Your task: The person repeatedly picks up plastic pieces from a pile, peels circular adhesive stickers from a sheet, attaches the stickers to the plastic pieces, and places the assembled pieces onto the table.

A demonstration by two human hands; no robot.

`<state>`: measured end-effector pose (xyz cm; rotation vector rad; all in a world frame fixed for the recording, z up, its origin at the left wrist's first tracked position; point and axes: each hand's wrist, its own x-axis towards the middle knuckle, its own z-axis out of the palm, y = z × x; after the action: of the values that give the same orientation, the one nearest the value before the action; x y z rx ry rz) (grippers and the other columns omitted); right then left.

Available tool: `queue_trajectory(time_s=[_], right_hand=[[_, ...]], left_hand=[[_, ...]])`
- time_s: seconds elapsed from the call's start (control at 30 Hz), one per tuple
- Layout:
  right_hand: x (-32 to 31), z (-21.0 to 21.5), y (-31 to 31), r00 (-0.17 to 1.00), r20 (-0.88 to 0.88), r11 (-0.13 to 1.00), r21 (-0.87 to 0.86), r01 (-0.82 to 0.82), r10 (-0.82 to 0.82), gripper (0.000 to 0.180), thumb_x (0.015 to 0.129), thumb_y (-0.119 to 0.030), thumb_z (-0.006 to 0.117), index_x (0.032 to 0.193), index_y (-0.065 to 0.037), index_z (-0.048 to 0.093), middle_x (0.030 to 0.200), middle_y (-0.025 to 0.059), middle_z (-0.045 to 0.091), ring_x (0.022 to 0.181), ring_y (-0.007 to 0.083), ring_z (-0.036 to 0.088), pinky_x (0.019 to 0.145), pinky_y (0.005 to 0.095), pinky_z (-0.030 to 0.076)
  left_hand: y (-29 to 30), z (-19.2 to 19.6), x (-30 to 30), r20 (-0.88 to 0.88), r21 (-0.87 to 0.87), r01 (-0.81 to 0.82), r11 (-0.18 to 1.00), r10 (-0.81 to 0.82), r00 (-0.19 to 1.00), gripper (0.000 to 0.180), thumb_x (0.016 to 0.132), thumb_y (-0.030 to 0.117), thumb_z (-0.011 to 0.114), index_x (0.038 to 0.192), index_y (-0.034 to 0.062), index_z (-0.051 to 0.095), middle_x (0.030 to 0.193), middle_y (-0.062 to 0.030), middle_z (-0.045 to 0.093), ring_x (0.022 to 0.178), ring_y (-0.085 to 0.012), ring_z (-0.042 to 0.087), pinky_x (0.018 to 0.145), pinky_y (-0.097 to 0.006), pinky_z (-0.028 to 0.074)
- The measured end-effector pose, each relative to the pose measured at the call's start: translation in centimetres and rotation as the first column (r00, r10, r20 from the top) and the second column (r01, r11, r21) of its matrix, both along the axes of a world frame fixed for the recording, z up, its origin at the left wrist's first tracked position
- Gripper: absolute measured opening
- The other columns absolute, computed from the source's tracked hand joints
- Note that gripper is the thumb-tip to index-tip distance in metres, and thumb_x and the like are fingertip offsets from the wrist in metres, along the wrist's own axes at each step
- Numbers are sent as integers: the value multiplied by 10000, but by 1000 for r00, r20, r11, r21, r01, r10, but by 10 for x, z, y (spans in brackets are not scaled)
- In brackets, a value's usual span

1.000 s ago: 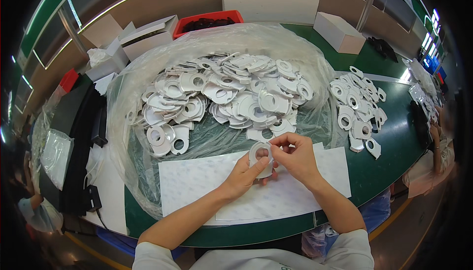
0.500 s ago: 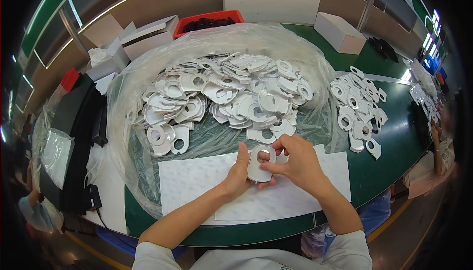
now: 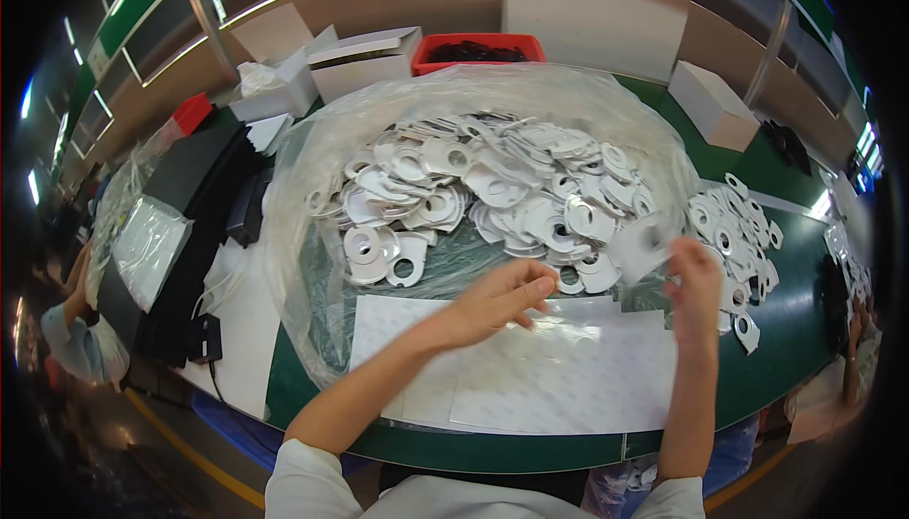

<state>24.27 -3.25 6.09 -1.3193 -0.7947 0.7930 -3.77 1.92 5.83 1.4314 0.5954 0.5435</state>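
A flat white plastic part (image 3: pixel 640 248) with a round hole, smeared by motion, is pinched at its right edge by my right hand (image 3: pixel 697 282). That hand is raised between the big heap and the smaller group of parts on the right. My left hand (image 3: pixel 497 305) is over the white sheets (image 3: pixel 578 382), its fingers loosely bent and apart, with nothing visible in them. Just beyond it lies the large heap of similar white parts (image 3: pixel 459 154), spread on clear plastic film (image 3: pixel 322 315). Several more such parts (image 3: pixel 727 240) lie on the green table to the right.
At the back stand a red bin (image 3: pixel 436 45) of dark pieces, a white open box (image 3: pixel 365 69) and another white box (image 3: pixel 712 107). A black case (image 3: pixel 251 206) and a bagged white item (image 3: pixel 151 240) are on the left. Other people sit at both sides.
My right hand has carried the white part away from my left hand, off to the right. My left hand has let go of it. The whole view has shifted.
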Motion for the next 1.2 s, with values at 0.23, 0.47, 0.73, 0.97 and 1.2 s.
queue_trajectory(time_s=[0.23, 0.47, 0.73, 0.97, 1.2], right_hand=[[42, -3, 8, 877, -389, 896, 219, 386, -282, 387, 869, -170, 644, 1219, -40, 544, 1082, 22, 579, 882, 72, 514, 802, 204, 413], [-78, -1, -23, 434, 701, 732, -184, -656, 565, 186, 767, -122, 702, 938, -61, 663, 840, 62, 640, 794, 199, 593, 718, 302, 472], [-106, -15, -42, 136, 795, 691, -412, -594, 591, 300, 760, -236, 721, 988, -71, 617, 908, 70, 592, 873, 252, 574, 710, 339, 481], [-102, -1, -36, 83, 623, 553, -617, -560, 778, 322, 750, -180, 716, 1004, -57, 561, 1003, 92, 549, 1001, 274, 524, 779, 377, 489], [-104, -5, -30, -68, 611, 483, -685, -546, 789, 351, 717, -155, 742, 989, -42, 553, 1041, 106, 539, 1044, 291, 512, 809, 395, 487]], left_hand=[[30, 38, -85, -473, 881, 95, 464, 873, 119, 422, 791, 394, 680, 750, -25, 652, 743, -176, 649, 731, -356, 636, 645, -426, 491], [53, 2, -102, -553, 824, 171, 541, 833, 29, 373, 737, 376, 727, 772, 7, 685, 807, -168, 675, 778, -319, 665, 685, -407, 523], [48, 6, -80, -573, 819, 105, 564, 805, 151, 228, 707, 212, 722, 781, -1, 684, 804, -182, 671, 775, -353, 657, 678, -422, 515], [30, 17, -66, -442, 884, 44, 465, 805, 396, 254, 740, 233, 714, 743, -6, 629, 843, -181, 605, 852, -330, 594, 756, -381, 486], [-2, 14, -4, 18, 142, -103, 985, 101, 995, 260, 932, 327, 537, 929, 67, 533, 1229, -105, 482, 1083, -201, 495, 868, -353, 462]])
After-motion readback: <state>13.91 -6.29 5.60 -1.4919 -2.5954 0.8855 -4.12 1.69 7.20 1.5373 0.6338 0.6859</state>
